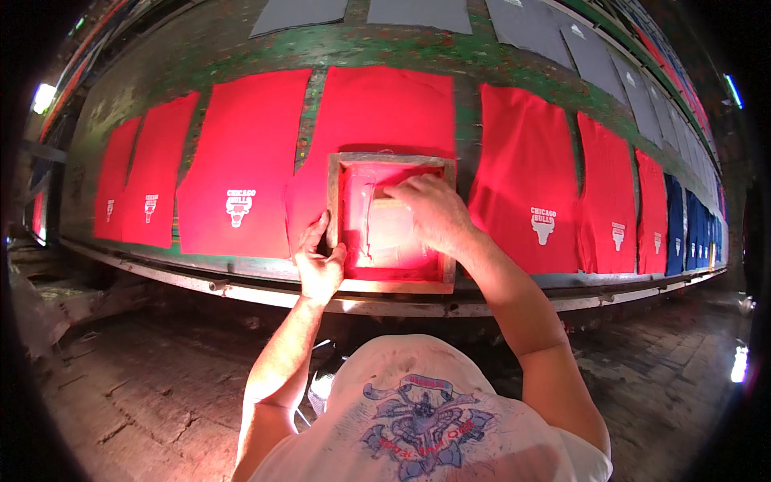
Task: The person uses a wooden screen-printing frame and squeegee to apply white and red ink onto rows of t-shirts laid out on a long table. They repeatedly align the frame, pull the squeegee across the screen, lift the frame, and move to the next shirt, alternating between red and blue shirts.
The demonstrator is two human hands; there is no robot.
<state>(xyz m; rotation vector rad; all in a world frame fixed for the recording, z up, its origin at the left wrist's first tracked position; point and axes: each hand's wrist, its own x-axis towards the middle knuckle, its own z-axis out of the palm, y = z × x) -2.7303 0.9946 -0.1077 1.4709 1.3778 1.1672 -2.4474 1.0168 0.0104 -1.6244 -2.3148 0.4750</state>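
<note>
A wooden screen frame (448,233) with a red-stained mesh lies over a red fabric panel (377,104) on the long table. My left hand (320,261) is closed on the frame's left side, thumb against the wood. My right hand (430,205) is inside the frame, fingers bent round a tan flat tool (389,197), perhaps a squeegee, partly hidden by the hand. Red panels on both sides, one at left (241,145) and one at right (522,161), carry white printed emblems.
The long green-stained table (185,56) has a metal rail (217,285) along its near edge. Several grey pieces (418,12) lie along the far side, and several dark blue pieces (675,225) at the right end. A brick floor (136,377) shows below.
</note>
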